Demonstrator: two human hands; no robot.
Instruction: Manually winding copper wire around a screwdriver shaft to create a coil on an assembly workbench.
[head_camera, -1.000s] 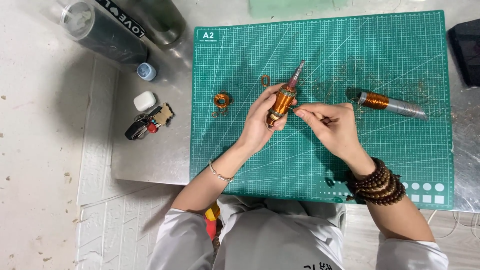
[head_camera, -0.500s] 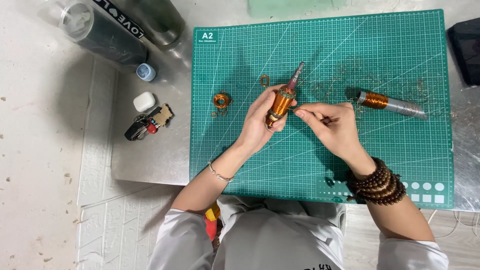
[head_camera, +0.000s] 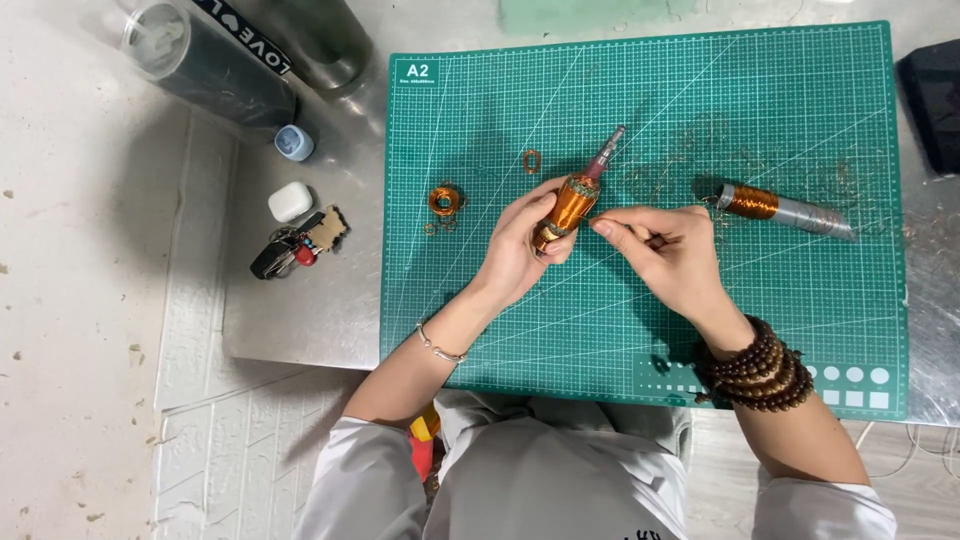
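Copper-wound rotor (head_camera: 570, 205) is lying tilted above the green cutting mat (head_camera: 640, 330), the left hand (head_camera: 520, 250) closing around its lower end. Right hand (head_camera: 665, 255), fingertips pinched, is touching its side. Dark tumbler (head_camera: 205, 65) is lying on the table, contents indiscernible.

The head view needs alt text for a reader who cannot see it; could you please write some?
Seen from above, a left hand holds a copper-wound rotor over a green cutting mat, while the right hand pinches beside it. A second wound rotor and a small copper coil lie on the mat.
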